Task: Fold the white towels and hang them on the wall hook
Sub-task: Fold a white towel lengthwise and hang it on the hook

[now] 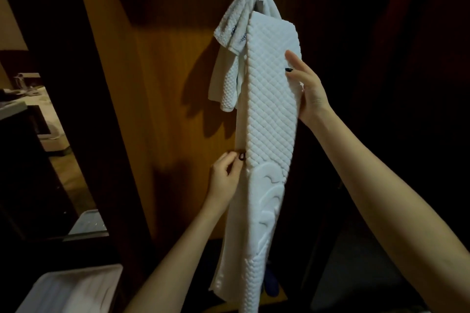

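Bare forearms (376,206) reach up to long quilted towel (269,114), hung from 1 wall hook (260,1) on wood panel (165,84) w/ shorter towel (234,33) draped upper left: 2 towels counted. Left hand (226,178) pinches its left edge low; right hand (305,86) grips right edge higher, hands well apart. Dark open room either side; 1 white bin (71,287) lower left.

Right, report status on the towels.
Left hand pinches long quilted towel at left edge, right hand grips right edge. Top at wall hook, smaller towel draped there. Nothing obstructing.
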The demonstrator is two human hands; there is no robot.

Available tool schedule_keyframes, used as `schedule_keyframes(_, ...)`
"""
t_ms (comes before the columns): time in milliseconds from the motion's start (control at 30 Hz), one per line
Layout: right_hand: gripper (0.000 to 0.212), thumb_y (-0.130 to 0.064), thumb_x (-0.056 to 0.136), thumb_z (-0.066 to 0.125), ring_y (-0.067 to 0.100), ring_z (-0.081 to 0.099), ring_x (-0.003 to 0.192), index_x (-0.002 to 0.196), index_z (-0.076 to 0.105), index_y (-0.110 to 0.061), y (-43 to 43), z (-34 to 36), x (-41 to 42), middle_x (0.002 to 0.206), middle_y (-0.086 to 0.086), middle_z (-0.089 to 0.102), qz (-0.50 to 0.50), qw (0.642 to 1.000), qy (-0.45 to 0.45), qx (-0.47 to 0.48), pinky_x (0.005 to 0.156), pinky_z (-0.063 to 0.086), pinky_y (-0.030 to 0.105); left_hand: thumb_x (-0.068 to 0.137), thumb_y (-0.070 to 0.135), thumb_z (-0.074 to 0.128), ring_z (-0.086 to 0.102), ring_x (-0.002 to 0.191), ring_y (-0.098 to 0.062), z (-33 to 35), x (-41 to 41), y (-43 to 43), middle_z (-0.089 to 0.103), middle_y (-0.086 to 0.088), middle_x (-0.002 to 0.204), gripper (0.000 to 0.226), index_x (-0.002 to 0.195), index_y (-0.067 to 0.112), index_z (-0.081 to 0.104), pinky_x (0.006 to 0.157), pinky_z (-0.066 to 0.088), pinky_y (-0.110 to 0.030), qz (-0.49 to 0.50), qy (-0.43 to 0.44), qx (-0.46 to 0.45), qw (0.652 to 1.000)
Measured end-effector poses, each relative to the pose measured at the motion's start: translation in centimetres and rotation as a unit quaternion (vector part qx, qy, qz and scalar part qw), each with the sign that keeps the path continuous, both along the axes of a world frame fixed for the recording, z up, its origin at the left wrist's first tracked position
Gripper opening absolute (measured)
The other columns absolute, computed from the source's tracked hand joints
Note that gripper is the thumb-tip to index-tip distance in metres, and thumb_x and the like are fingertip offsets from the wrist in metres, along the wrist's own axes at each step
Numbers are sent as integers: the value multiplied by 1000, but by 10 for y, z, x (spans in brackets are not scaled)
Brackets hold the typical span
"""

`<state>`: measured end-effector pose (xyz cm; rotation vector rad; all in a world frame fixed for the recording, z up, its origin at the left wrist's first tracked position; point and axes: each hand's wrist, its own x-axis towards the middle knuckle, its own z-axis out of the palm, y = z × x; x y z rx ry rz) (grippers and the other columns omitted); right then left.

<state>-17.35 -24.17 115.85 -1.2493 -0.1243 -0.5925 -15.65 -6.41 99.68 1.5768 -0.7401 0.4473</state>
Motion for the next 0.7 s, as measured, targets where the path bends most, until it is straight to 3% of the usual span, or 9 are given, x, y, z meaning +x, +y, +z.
schedule_keyframes(67, 35, -2, 87, 55, 3, 69, 90, 111, 64, -26, 1, 1, 1, 111, -11, 62, -31, 999, -15, -23, 69, 55, 19, 88, 32, 57, 46, 67, 7, -12, -4, -1, 43, 9, 72, 26, 73, 11, 53, 63, 35, -11, -18, 29, 18, 999)
schedule_keyframes(167, 36, -1, 86, 57, -3, 68, 86, 110, 65, -26, 2, 0, 3, 108, -14, 64, -58, 997, -25, -32, 69, 54, 17, 75, 36, 77, 42, 83, 10, -30, -5, -8, 43, 17, 91, 34, 90, 16, 54, 73, 31, -5, -6, 81, 120, 989)
schedule_keyframes(233, 38, 0, 83, 59, -1, 68, 90, 110, 67, -25, 1, -1, 4, 108, -13, 65, -76, 996, -24, -36, 72, 54, 17, 75, 32, 78, 47, 88, -5, -39, -3, -12, 50, 14, 92, 33, 90, 12, 55, 75, 34, -14, 6, 115, 135, 984)
schedule_keyframes(333, 40, 1, 81, 60, 2, 68, 92, 115, 69, -18, 1, -2, 5, 107, -11, 68, -104, 994, -21, -37, 73, 54, 18, 84, 21, 70, 62, 84, -28, -45, -3, -13, 66, -12, 88, 22, 91, 1, 62, 73, 50, -40, -26, 132, 73, 988)
schedule_keyframes(400, 41, 3, 82, 59, 3, 68, 93, 119, 67, -14, 1, -2, 5, 108, -9, 68, -110, 993, -26, -36, 76, 54, 18, 90, 20, 64, 65, 90, -19, -48, -4, -13, 69, -5, 95, 17, 101, 8, 62, 81, 53, -36, -31, 134, 62, 989)
schedule_keyframes(467, 42, 5, 83, 58, 3, 68, 94, 121, 66, -11, 1, 1, 4, 107, -8, 67, -114, 992, -32, -41, 78, 54, 17, 94, 20, 57, 62, 99, -4, -48, -5, -15, 65, 12, 103, 20, 114, 19, 57, 85, 51, -19, -32, 133, 58, 989)
schedule_keyframes(567, 43, 7, 83, 56, 4, 66, 96, 123, 64, -7, 0, 7, 2, 108, -6, 66, -113, 992, -38, -40, 79, 53, 17, 97, 20, 52, 59, 100, 4, -43, -1, -16, 60, 21, 105, 24, 121, 19, 54, 82, 44, -6, -26, 127, 53, 990)
schedule_keyframes(633, 44, 8, 84, 55, 3, 66, 94, 125, 63, -6, -3, 12, 1, 113, -3, 65, -107, 993, -47, -34, 77, 53, 17, 95, 22, 57, 62, 99, -1, -42, 2, -13, 64, 18, 102, 18, 112, 26, 54, 79, 46, -8, -52, 135, 50, 988)
schedule_keyframes(700, 46, 8, 84, 54, 4, 64, 96, 127, 60, -6, -10, 19, 0, 120, 0, 62, -100, 993, -56, -26, 79, 54, 18, 89, 25, 66, 61, 108, -7, -44, 4, -7, 65, 12, 114, 30, 117, 25, 56, 86, 51, -20, -89, 177, 40, 979)
